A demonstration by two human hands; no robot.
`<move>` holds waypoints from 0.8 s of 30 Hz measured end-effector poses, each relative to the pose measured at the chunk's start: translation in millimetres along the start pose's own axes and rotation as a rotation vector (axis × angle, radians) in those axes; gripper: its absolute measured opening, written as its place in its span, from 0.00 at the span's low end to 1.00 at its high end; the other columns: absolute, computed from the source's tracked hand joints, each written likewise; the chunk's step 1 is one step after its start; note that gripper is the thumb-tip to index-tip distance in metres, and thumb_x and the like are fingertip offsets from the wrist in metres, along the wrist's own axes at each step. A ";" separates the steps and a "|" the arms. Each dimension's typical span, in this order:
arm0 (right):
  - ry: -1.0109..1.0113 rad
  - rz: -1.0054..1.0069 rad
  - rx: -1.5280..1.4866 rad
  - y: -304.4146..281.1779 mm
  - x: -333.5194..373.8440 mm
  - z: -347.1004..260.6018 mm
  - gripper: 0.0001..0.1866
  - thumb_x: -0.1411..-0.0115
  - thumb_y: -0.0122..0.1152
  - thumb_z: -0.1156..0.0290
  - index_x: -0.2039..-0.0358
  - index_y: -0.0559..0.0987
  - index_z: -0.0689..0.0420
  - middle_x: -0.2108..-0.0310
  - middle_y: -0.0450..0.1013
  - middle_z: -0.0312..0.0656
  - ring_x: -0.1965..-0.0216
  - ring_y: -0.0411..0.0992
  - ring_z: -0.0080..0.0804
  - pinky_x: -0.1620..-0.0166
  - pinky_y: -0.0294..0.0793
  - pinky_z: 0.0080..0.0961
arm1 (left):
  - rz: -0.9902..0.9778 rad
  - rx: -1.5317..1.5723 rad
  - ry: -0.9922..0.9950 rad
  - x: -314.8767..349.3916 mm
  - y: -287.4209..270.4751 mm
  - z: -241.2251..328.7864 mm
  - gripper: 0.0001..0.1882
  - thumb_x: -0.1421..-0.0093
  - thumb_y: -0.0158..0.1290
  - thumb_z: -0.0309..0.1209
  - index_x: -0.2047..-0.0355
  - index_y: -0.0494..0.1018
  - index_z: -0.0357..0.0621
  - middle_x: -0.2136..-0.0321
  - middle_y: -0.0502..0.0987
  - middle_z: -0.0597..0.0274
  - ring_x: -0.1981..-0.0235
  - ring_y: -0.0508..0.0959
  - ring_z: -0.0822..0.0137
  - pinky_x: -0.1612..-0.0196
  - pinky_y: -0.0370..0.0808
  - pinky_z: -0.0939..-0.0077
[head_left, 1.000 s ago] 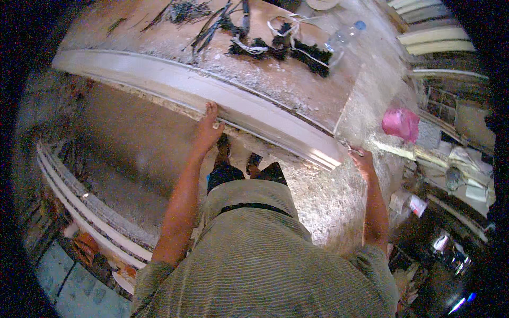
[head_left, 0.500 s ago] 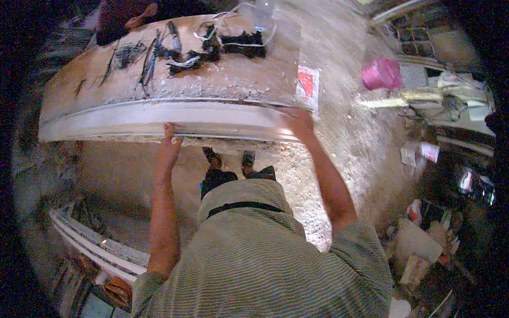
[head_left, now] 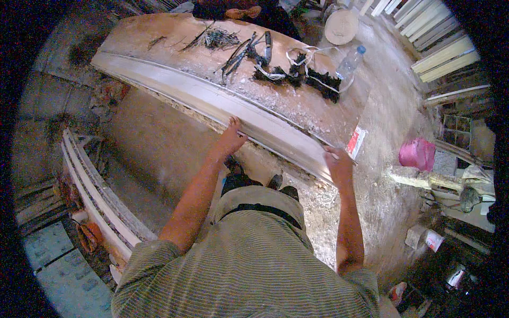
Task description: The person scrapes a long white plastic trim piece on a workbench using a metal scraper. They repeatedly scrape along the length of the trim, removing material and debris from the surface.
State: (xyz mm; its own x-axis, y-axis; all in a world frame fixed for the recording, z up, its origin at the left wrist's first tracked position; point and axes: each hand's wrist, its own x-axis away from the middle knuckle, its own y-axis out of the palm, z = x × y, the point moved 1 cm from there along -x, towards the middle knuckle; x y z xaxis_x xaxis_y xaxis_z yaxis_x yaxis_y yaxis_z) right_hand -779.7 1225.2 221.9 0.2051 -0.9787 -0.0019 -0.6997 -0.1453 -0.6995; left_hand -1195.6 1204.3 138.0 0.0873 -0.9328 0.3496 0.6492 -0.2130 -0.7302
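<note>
A long white moulding [head_left: 193, 93] with a ridged profile lies along the near edge of a brown worktable [head_left: 159, 32]. At its near edge, about midway, my left hand [head_left: 231, 140] grips the rim with bent fingers. My right hand [head_left: 339, 163] is closed at the moulding's right end, its fingers curled by the far edge. A thin dark strip shows beside those fingers, but I cannot make out what they hold. Beyond the moulding lie black fibre bundles [head_left: 323, 85], a white cord [head_left: 313, 51] and a tangle of dark strands [head_left: 218, 38] among white crumbs.
A clear bottle [head_left: 350, 62] with a blue cap stands at the table's right. Another person's hands [head_left: 244, 12] show at the far side. Right of the table are a pink bag [head_left: 417, 154] and stacked pale strips [head_left: 442, 58]. Long curved mouldings [head_left: 98, 196] lie at the left.
The view has turned, so the table and moulding now slant down to the right. Both hands appear farther right in the picture, still at the moulding.
</note>
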 end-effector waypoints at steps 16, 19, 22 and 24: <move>-0.588 -0.414 0.499 261.5 -205.5 -192.3 0.09 0.37 0.56 0.69 0.58 0.80 0.53 0.57 0.75 0.45 0.66 0.79 0.49 0.64 0.80 0.44 | 0.260 0.215 -0.049 -29.8 -84.8 -118.2 0.52 0.39 0.60 0.41 0.29 0.40 0.29 0.27 0.38 0.34 0.25 0.40 0.46 0.26 0.44 0.63; -0.564 -0.477 0.620 332.5 -251.7 -258.5 0.09 0.37 0.55 0.68 0.60 0.80 0.54 0.56 0.75 0.46 0.65 0.79 0.48 0.64 0.81 0.43 | 0.213 0.199 -0.095 -37.6 -108.5 -121.3 0.51 0.40 0.60 0.42 0.29 0.42 0.29 0.27 0.39 0.34 0.25 0.41 0.44 0.26 0.45 0.58; -0.599 -0.414 0.556 362.8 -269.9 -274.4 0.09 0.37 0.57 0.67 0.59 0.81 0.53 0.55 0.75 0.45 0.66 0.80 0.46 0.63 0.81 0.42 | 0.160 0.046 -0.060 -43.6 -125.2 -122.4 0.51 0.40 0.59 0.42 0.29 0.43 0.30 0.28 0.41 0.33 0.25 0.42 0.44 0.26 0.45 0.53; -0.597 -0.362 0.488 346.2 -260.1 -256.7 0.10 0.38 0.58 0.67 0.58 0.82 0.51 0.55 0.75 0.43 0.67 0.80 0.46 0.64 0.81 0.42 | 0.073 0.015 -0.065 -45.9 -131.4 -126.3 0.49 0.39 0.58 0.43 0.29 0.44 0.29 0.28 0.43 0.33 0.26 0.44 0.43 0.27 0.45 0.51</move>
State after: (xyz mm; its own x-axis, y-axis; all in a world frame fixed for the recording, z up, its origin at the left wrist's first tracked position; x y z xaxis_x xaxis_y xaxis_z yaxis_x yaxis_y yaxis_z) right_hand -1251.0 1392.3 163.6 0.7820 -0.6232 0.0004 -0.1762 -0.2216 -0.9591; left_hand -1380.3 1238.3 143.8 0.1833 -0.9245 0.3341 0.6504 -0.1408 -0.7464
